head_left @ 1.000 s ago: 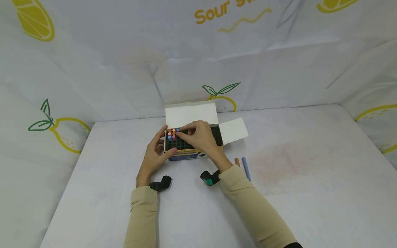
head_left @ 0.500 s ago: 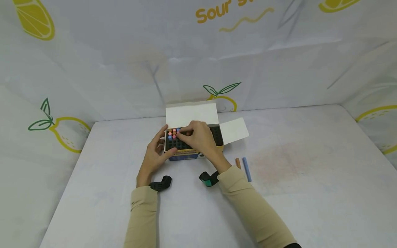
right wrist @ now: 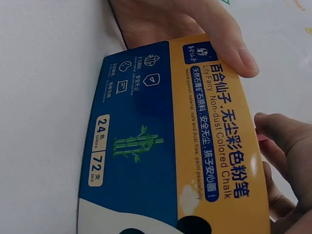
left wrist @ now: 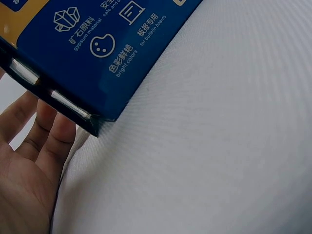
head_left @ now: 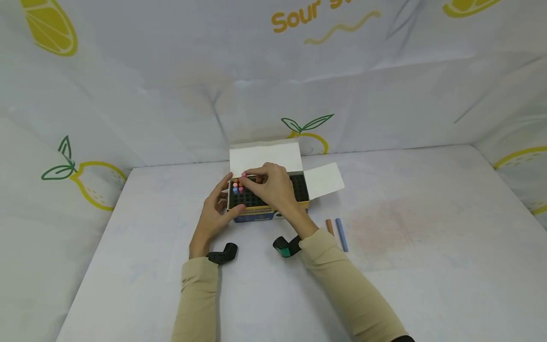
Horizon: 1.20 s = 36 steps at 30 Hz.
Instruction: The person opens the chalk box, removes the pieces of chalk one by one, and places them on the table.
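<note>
The chalk box, blue and yellow with a black holed insert, stands on the table with its lid up. My left hand grips its left end, thumb on the front edge and fingers behind. In the right wrist view that left thumb lies over the yellow top edge of the box. Above the back left holes my right hand pinches a pink chalk stick, mostly hidden by the fingers. Several coloured chalks, such as a blue chalk, stand in the left holes.
An orange chalk and a longer blue chalk lie on the white table, right of the box. The white lid stands up behind, and a side flap juts out right. A lemon-printed cloth hangs behind.
My right hand has risen slightly toward the back left of the box, and a pink chalk end now shows at its fingertips. The left hand keeps its place on the box.
</note>
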### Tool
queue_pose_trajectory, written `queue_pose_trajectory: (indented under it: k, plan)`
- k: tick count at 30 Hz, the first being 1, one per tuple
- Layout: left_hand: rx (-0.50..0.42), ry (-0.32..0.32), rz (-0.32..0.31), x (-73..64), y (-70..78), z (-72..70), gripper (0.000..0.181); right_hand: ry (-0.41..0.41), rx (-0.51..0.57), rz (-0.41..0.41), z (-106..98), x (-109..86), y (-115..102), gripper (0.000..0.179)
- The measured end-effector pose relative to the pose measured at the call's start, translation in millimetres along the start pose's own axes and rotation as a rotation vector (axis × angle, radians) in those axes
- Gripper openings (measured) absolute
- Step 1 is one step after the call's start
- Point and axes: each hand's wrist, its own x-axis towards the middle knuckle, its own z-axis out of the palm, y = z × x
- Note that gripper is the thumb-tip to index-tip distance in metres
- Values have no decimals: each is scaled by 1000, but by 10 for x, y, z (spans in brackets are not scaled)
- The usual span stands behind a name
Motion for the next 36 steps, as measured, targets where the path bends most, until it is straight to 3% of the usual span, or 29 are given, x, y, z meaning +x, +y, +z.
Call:
queue_pose_trajectory:
  k: [6, 15, 21, 36]
  plan:
    - [-2, -1, 1, -1, -11, 5, 82, -1, -9, 13, -8, -1, -19, 25]
    - [0, -1, 2, 12, 1, 21, 82, 88, 114, -50, -78, 0, -85, 24]
    - [2, 0, -3, 19, 21, 11, 82, 101, 139, -56, -202, -8, -178, 23]
    - [1, 6, -5, -2, 0, -3, 82, 90, 139, -89, -488, -304, -187, 18]
